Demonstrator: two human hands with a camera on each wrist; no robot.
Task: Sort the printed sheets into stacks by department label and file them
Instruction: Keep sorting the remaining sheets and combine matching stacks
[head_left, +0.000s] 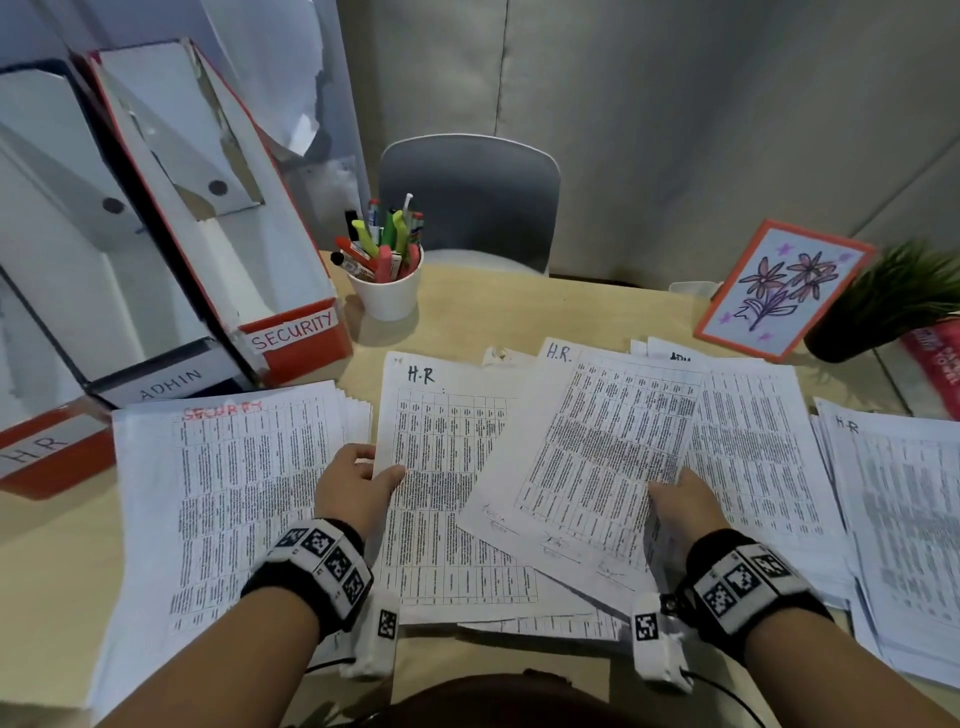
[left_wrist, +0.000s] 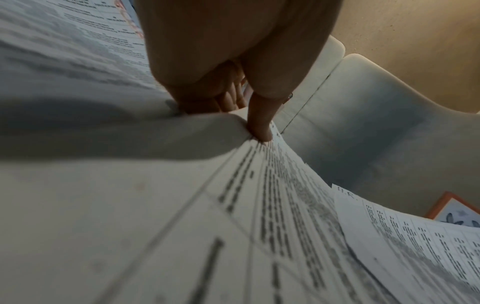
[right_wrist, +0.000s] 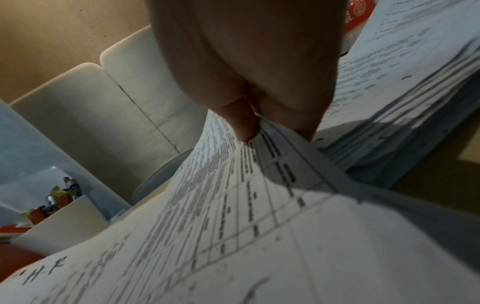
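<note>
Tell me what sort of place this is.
Most likely an office desk. Labelled file boxes for Security, Admin and HR stand at the left, printed sheets marked by department cover the table, and a cup of pens stands before an empty chair.

The printed sheets (head_left: 447, 483) are thin matt white paper, flexing where held, covered in dense black table print. The file boxes (head_left: 291, 332) look like matt card, red outside and white inside, with paper labels. The desk (head_left: 467, 306) has a smooth pale wood-look top. The pen cup (head_left: 387, 296) seems smooth white plastic or ceramic, slightly glossy. The chair (head_left: 467, 202) has a smooth grey plastic shell. The wristbands (head_left: 311, 566) are black cloth
</note>
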